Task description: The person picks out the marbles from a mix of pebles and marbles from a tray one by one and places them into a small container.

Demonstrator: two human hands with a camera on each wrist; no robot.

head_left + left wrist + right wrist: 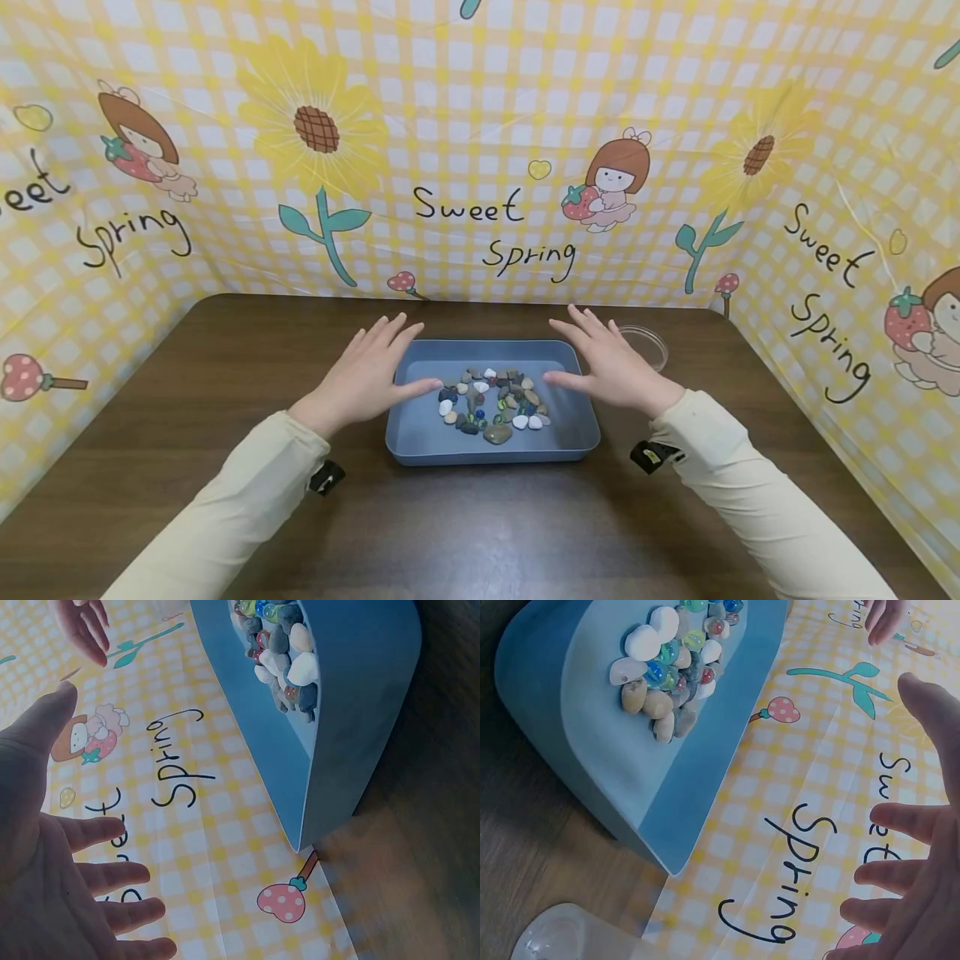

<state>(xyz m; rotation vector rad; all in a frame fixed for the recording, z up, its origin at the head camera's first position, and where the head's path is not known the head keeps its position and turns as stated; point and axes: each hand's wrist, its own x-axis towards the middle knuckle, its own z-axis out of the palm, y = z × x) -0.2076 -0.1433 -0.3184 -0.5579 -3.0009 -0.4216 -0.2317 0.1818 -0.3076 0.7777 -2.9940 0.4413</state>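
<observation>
A blue rectangular tray point(420, 450) lies on the brown table, holding a loose cluster of pebbles point(497, 433) in white, grey, tan and dark tones. Glass marbles point(656, 673) in blue, green and red are mixed among them. My left hand point(371, 375) hovers over the tray's left side, fingers spread and holding nothing. Over the right side my right hand point(611, 362) is held the same way, its fingers apart and nothing in them. Both wrist views show the palms and outstretched fingers beside the tray, touching none of the stones.
Behind the right hand stands a clear round container point(645, 340), partly hidden; its end also shows in the right wrist view. A yellow checked cloth point(465, 125) with printed flowers hangs around the back and sides of the table point(495, 533).
</observation>
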